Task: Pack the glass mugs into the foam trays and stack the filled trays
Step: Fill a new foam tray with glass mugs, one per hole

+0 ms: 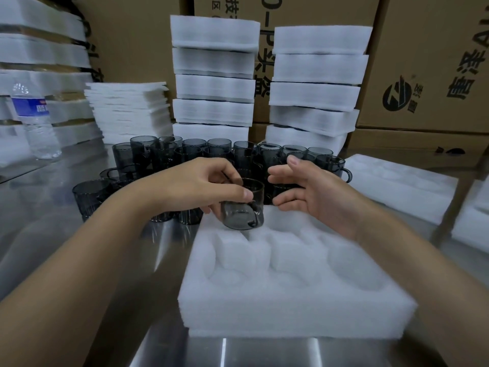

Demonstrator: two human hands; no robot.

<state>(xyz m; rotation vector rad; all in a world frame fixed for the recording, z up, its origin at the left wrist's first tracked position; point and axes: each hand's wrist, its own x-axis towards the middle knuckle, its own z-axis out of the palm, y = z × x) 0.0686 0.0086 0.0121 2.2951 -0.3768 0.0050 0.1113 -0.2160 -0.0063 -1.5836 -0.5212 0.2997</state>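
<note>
Left hand (201, 184) grips a mug (244, 209) by its wall, just above the far-left pocket of the tray (291, 313) on the counter (39, 223). Right hand (311, 193) hovers beside it, fingers spread, holding nothing. Glass is rigid, probably slippery and fragile; hold wall or handle.
</note>
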